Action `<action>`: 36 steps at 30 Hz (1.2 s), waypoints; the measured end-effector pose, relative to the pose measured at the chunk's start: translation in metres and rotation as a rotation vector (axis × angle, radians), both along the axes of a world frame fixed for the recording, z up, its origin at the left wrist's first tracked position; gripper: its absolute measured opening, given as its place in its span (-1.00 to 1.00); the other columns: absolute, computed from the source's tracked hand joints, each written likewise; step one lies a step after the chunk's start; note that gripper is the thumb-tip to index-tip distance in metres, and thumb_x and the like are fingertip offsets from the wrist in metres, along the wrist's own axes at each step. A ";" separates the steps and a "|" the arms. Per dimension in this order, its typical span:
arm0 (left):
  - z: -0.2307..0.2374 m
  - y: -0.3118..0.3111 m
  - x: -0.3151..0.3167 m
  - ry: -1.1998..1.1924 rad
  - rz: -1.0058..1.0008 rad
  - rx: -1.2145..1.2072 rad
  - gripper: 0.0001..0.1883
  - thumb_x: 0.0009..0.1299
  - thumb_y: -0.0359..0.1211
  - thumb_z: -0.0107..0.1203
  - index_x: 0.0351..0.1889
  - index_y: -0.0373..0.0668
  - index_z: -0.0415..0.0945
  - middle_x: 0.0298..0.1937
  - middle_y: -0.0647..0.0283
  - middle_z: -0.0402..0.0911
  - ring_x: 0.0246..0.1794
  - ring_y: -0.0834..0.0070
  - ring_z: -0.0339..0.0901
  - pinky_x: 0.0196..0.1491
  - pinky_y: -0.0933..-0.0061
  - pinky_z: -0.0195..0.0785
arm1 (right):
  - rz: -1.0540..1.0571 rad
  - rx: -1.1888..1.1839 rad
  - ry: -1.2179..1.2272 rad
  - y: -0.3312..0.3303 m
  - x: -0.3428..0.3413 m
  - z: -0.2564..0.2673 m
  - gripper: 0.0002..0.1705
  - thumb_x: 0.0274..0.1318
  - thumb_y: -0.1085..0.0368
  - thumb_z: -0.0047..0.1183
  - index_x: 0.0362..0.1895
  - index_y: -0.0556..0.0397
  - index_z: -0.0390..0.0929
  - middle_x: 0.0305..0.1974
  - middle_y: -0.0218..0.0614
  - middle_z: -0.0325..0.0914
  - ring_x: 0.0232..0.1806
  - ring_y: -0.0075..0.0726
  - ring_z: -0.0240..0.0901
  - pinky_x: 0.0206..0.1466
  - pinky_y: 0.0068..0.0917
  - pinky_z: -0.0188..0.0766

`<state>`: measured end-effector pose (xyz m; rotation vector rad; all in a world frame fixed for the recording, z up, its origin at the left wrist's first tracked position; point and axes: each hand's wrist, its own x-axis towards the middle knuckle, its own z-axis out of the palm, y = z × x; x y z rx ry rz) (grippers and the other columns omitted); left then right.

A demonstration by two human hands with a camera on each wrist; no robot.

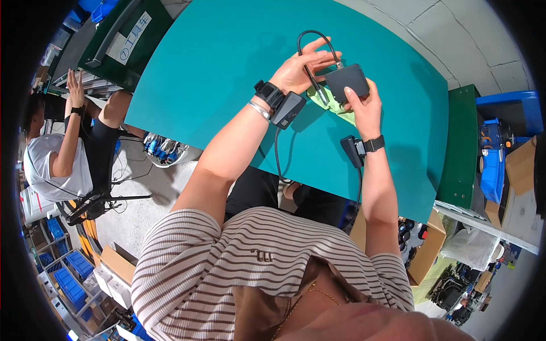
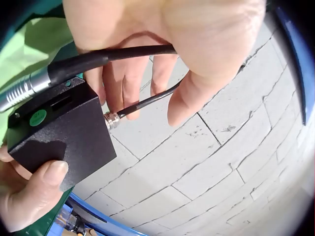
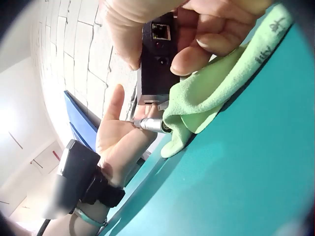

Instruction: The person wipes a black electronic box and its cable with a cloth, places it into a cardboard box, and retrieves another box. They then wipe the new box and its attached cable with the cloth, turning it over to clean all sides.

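Note:
My right hand holds a small black box above the table, with the thumb on its broad face. A network socket and a round power socket show on one end in the right wrist view. From the opposite end a black cable loops back past my left hand. That hand's fingers are extended, and the cable crosses its palm in the left wrist view. The cable's free end carries a silver plug, hanging beside the box. A light green cloth lies under the box and right fingers.
The teal table meets a white brick wall. A green cabinet with blue bins stands to the right. To the left, another person sits near a green tool cart and a white bucket.

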<state>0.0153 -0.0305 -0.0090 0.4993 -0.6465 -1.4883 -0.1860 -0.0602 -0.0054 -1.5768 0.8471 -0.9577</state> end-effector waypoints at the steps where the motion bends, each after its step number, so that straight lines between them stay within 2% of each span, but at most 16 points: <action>1: 0.000 0.000 0.001 -0.003 -0.028 0.014 -0.38 0.39 -0.21 0.07 0.40 0.03 0.12 0.22 0.12 0.43 0.26 0.31 0.34 0.23 0.19 0.24 | 0.001 0.000 0.000 0.000 0.000 0.001 -0.52 0.09 0.32 0.21 0.06 0.21 0.34 -0.30 -0.29 0.56 -0.48 -0.59 0.46 -0.48 -0.62 0.42; 7: 0.003 0.007 -0.011 -0.015 -0.111 0.014 -0.38 0.41 -0.22 0.06 0.41 0.03 0.10 0.27 0.17 0.38 0.25 0.34 0.33 0.22 0.15 0.25 | -0.043 -0.015 -0.093 -0.001 0.003 -0.002 -0.53 0.11 0.33 0.20 0.06 0.22 0.32 -0.28 -0.29 0.54 -0.43 -0.56 0.47 -0.46 -0.61 0.46; 10: 0.001 0.008 -0.017 0.012 -0.093 0.049 -0.41 0.38 -0.32 0.13 0.37 0.03 0.19 0.18 0.25 0.42 0.20 0.38 0.37 0.21 0.14 0.28 | -0.067 -0.041 -0.098 0.002 0.006 0.000 -0.49 0.08 0.33 0.23 0.06 0.20 0.32 -0.24 -0.25 0.55 -0.35 -0.54 0.51 -0.42 -0.59 0.50; 13: -0.002 0.007 -0.022 0.044 -0.070 0.114 -0.45 0.33 -0.35 0.20 0.29 -0.01 0.29 0.07 0.34 0.46 0.13 0.45 0.40 0.18 0.19 0.32 | -0.077 -0.155 0.004 0.009 0.009 0.006 -0.45 0.03 0.32 0.27 0.07 0.18 0.31 -0.18 -0.19 0.56 -0.29 -0.50 0.56 -0.37 -0.56 0.53; 16: -0.003 0.006 -0.023 -0.004 -0.082 0.169 -0.57 0.37 -0.26 0.16 0.18 -0.10 0.39 0.03 0.33 0.49 0.06 0.48 0.45 0.11 0.31 0.38 | -0.108 -0.221 0.046 0.007 0.009 0.001 -0.40 -0.01 0.33 0.30 0.10 0.17 0.30 -0.16 -0.16 0.57 -0.28 -0.45 0.58 -0.29 -0.53 0.55; 19: -0.005 0.005 -0.022 -0.047 -0.088 0.194 -0.62 0.39 -0.18 0.14 0.10 -0.11 0.45 -0.04 0.34 0.52 0.00 0.50 0.49 0.05 0.34 0.43 | -0.060 -0.305 -0.041 0.006 0.006 -0.002 -0.42 0.04 0.33 0.26 0.11 0.18 0.30 -0.22 -0.21 0.57 -0.37 -0.46 0.57 -0.29 -0.53 0.52; 20: -0.005 0.006 -0.022 -0.090 -0.064 0.195 -0.60 0.40 -0.08 0.11 0.06 -0.10 0.48 -0.10 0.35 0.54 -0.07 0.53 0.51 -0.08 0.40 0.46 | -0.016 -0.228 -0.052 0.007 0.003 0.000 -0.46 0.09 0.30 0.21 0.12 0.18 0.30 -0.26 -0.25 0.56 -0.38 -0.47 0.56 -0.32 -0.54 0.49; 21: -0.006 0.006 -0.021 -0.091 -0.070 0.196 -0.60 0.40 -0.08 0.11 0.06 -0.10 0.48 -0.10 0.35 0.54 -0.07 0.53 0.51 -0.08 0.40 0.46 | 0.028 -0.149 -0.064 0.008 0.001 0.002 -0.49 0.14 0.28 0.16 0.12 0.17 0.30 -0.30 -0.28 0.55 -0.39 -0.48 0.55 -0.34 -0.55 0.46; 22: -0.009 0.004 -0.018 -0.127 -0.084 0.184 -0.59 0.39 -0.05 0.10 0.05 -0.09 0.48 -0.10 0.36 0.54 -0.08 0.55 0.50 -0.13 0.43 0.45 | 0.040 -0.227 -0.058 0.010 0.002 0.006 -0.55 0.31 0.07 -0.07 0.08 0.17 0.34 -0.36 -0.33 0.49 -0.45 -0.52 0.47 -0.39 -0.58 0.39; 23: -0.011 0.003 -0.017 -0.163 -0.097 0.171 -0.58 0.39 -0.02 0.10 0.05 -0.07 0.49 -0.09 0.37 0.54 -0.10 0.57 0.50 -0.18 0.46 0.44 | 0.036 -0.226 -0.059 0.009 0.000 0.005 -0.55 0.31 0.07 -0.07 0.08 0.17 0.34 -0.36 -0.33 0.49 -0.45 -0.52 0.47 -0.39 -0.58 0.39; 24: -0.007 0.006 -0.017 -0.210 -0.083 0.200 -0.57 0.39 0.01 0.08 0.06 -0.06 0.48 -0.10 0.38 0.53 -0.13 0.61 0.49 -0.23 0.52 0.41 | 0.051 -0.149 -0.105 0.006 -0.002 0.002 -0.50 0.35 -0.03 -0.20 0.04 0.17 0.36 -0.39 -0.35 0.47 -0.47 -0.54 0.43 -0.41 -0.58 0.36; 26: -0.003 0.007 -0.018 -0.234 -0.100 0.214 -0.57 0.39 0.00 0.08 0.06 -0.06 0.48 -0.10 0.38 0.53 -0.13 0.61 0.49 -0.21 0.51 0.41 | 0.040 -0.072 -0.140 0.000 -0.002 -0.005 -0.36 0.39 -0.19 -0.46 -0.09 0.15 0.41 -0.46 -0.40 0.41 -0.55 -0.59 0.30 -0.46 -0.59 0.26; 27: -0.002 0.008 -0.018 -0.256 -0.114 0.228 -0.57 0.39 0.00 0.09 0.07 -0.06 0.47 -0.10 0.39 0.53 -0.12 0.62 0.49 -0.19 0.51 0.42 | 0.037 -0.070 -0.141 -0.002 -0.002 -0.005 -0.36 0.39 -0.19 -0.46 -0.09 0.15 0.41 -0.46 -0.40 0.41 -0.55 -0.59 0.30 -0.46 -0.59 0.26; 29: -0.003 0.008 -0.020 -0.263 -0.115 0.212 -0.56 0.39 0.00 0.09 0.08 -0.06 0.47 -0.09 0.39 0.53 -0.12 0.62 0.49 -0.16 0.50 0.43 | 0.056 0.098 -0.232 -0.004 -0.004 -0.007 -0.44 0.40 -0.12 -0.36 -0.19 0.14 0.44 -0.49 -0.43 0.39 -0.57 -0.60 0.25 -0.49 -0.61 0.21; 32: -0.001 0.009 -0.020 -0.290 -0.123 0.191 -0.54 0.38 0.01 0.10 0.09 -0.06 0.46 -0.08 0.40 0.53 -0.10 0.62 0.48 -0.11 0.50 0.43 | -0.031 0.158 -0.152 0.004 0.002 0.004 -0.50 0.39 -0.05 -0.27 -0.26 0.12 0.48 -0.52 -0.47 0.36 -0.58 -0.62 0.19 -0.51 -0.63 0.16; 36: -0.004 0.007 -0.020 -0.330 -0.135 0.214 -0.52 0.37 0.02 0.10 0.09 -0.08 0.46 -0.09 0.39 0.53 -0.11 0.63 0.48 -0.11 0.49 0.42 | -0.036 0.204 -0.164 0.001 0.001 0.003 -0.57 0.37 0.00 -0.19 -0.30 0.11 0.49 -0.54 -0.51 0.34 -0.58 -0.64 0.15 -0.53 -0.63 0.11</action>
